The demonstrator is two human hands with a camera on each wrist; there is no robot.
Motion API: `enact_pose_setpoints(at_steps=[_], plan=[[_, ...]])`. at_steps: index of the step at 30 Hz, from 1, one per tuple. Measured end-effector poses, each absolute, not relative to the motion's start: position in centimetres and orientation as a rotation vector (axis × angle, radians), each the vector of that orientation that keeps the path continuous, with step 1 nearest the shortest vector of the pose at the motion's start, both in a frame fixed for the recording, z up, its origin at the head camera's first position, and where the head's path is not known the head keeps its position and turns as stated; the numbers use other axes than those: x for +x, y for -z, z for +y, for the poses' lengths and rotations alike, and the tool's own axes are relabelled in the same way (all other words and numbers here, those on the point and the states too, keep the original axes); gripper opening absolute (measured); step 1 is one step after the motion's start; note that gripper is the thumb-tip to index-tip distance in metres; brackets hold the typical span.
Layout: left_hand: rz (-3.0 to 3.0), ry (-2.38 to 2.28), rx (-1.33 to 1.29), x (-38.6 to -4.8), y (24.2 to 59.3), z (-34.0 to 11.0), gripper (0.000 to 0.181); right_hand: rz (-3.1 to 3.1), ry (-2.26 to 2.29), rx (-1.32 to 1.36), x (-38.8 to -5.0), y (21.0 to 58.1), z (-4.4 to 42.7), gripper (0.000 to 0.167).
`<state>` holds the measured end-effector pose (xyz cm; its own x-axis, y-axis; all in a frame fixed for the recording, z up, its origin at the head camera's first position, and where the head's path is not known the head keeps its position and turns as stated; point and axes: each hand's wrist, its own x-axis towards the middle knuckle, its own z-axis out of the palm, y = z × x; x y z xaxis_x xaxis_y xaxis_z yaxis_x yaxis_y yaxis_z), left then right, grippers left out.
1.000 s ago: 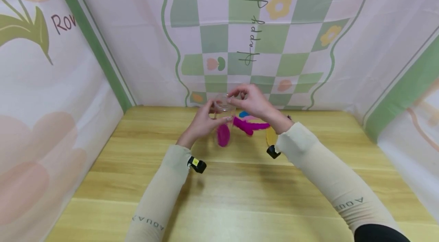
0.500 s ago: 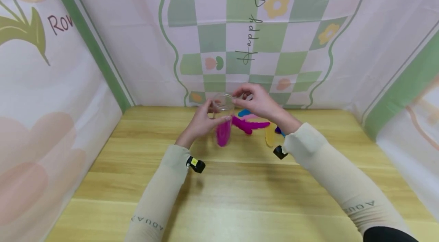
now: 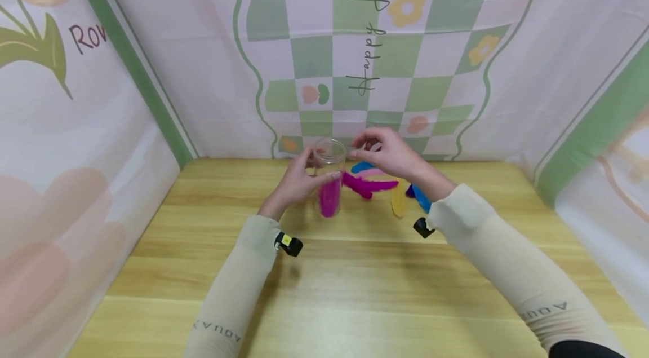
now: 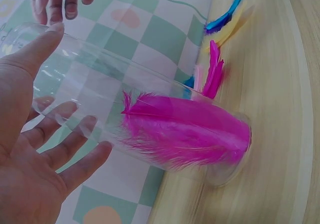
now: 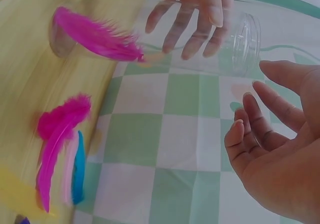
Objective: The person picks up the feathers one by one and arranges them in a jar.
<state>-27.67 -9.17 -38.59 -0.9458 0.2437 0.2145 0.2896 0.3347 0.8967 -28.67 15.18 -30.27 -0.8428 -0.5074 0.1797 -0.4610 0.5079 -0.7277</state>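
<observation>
A tall clear jar [image 3: 332,165] stands on the table with its mouth up and uncovered. My left hand [image 3: 299,180] grips its upper part, thumb in front and fingers round the far side. Inside, near the bottom, is a magenta feather [image 4: 187,129]. Just right of the rim, my right hand [image 3: 387,150] hovers with loosely bent fingers and nothing between them; in the right wrist view its thumb tip is close to the mouth of the jar. More magenta feathers [image 3: 367,184] lie on the table right of the jar.
Behind them are a blue feather [image 3: 361,167] and a pale pink feather [image 3: 372,173]. Further right lie a yellow feather [image 3: 398,200] and another blue feather [image 3: 421,198], partly hidden by my right wrist. A checkered cloth [image 3: 352,56] hangs behind the wooden table [image 3: 324,290].
My right hand has drawn away from the jar's rim to the right, uncovering more of the blue feather there. The left hand keeps its hold on the jar, which has barely moved.
</observation>
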Motion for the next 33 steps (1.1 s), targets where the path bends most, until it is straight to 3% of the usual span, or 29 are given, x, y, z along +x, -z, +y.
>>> enact_pose_setpoints(at_steps=[10, 18, 26, 33], plan=[[-2.528, 1.717, -0.526, -27.7, 38.7, -9.3, 0.077, 2.686, 1.229, -0.841, -28.7, 30.4, 16.2, 0.026], [-2.54, 1.715, -0.511, -27.7, 38.7, -9.3, 0.057, 2.7, 1.203, -0.822, -28.5, 30.5, 17.2, 0.024], [-2.536, 1.729, -0.514, -27.8, 38.6, -9.3, 0.064, 2.712, 1.187, -0.785, -28.7, 30.8, 18.2, 0.024], [-2.552, 1.719, -0.51, -27.8, 38.5, -9.3, 0.057, 2.731, 1.149, -0.784, -28.7, 30.9, 18.8, 0.026]])
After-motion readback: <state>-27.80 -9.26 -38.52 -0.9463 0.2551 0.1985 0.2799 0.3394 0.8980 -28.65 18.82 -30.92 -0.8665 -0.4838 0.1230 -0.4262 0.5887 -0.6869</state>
